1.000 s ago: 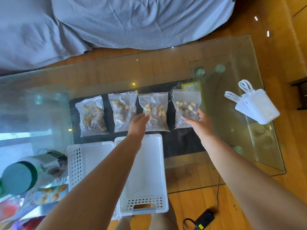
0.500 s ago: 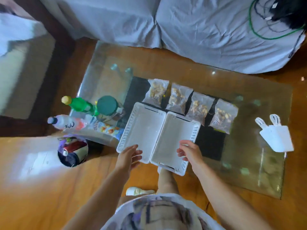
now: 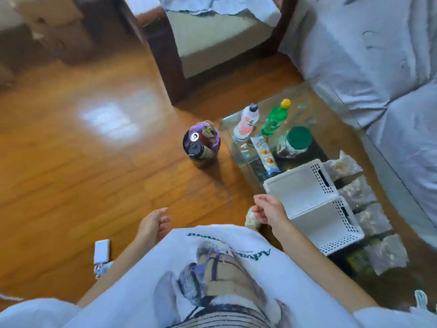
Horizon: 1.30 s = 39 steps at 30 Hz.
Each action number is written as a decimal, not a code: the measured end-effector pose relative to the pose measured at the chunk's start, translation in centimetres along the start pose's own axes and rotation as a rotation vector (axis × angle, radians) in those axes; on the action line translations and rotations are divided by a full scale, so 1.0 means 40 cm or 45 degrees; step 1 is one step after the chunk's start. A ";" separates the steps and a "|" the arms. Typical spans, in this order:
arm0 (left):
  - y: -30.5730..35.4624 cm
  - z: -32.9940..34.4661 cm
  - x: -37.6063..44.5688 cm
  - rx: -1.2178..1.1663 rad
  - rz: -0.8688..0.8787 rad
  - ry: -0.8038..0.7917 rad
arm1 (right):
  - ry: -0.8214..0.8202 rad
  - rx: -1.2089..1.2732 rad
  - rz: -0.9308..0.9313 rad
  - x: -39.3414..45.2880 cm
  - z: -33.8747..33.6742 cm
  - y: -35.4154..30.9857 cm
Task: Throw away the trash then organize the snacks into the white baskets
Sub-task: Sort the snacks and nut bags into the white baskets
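My left hand and right hand hold nothing, fingers loosely apart, off the table. Both white baskets lie empty at its near edge; the snack bags sit just beyond them. I judge the loading step next: grip each bag by its edge and lay it flat. The bin on the floor appears full.
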<state>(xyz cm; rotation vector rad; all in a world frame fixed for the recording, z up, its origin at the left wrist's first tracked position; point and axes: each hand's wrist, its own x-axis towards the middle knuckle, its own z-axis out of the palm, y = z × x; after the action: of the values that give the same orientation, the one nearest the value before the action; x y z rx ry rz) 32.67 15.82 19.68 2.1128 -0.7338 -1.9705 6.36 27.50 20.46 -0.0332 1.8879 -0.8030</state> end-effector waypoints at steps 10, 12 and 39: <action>-0.088 -0.324 0.025 -0.580 -0.130 0.235 | -0.080 -0.495 0.062 -0.009 0.257 -0.114; -0.066 -0.371 0.047 -0.645 -0.112 0.248 | -0.073 -0.593 0.044 0.005 0.319 -0.157; 0.051 -1.115 0.236 -1.612 -0.658 0.813 | -0.951 -1.298 -0.314 -0.068 1.884 -0.683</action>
<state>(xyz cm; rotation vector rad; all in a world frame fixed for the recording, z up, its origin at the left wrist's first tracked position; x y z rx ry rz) 75.56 0.42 17.44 1.8300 0.9924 -1.1108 60.89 -31.28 19.46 -1.0576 1.3811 0.1174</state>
